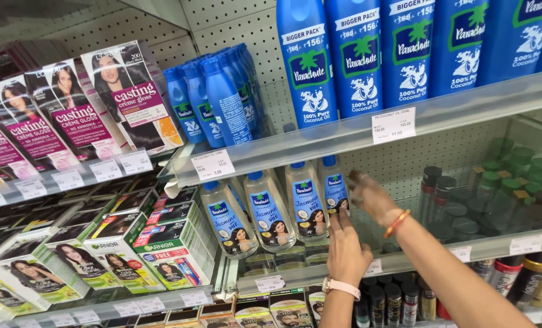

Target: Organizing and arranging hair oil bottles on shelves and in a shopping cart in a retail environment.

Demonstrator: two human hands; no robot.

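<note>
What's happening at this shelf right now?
A person stands at a shop shelf, both hands reaching onto its middle level. The left hand, with a watch at the wrist, lies by the clear bottles with blue caps, fingers up near the last one in the row. The right hand, with an orange bangle, is blurred and seems to hold a small dark thing; I cannot tell what. Tall blue bottles stand on the shelf above, and boxes of hair colour fill the shelves to the left.
</note>
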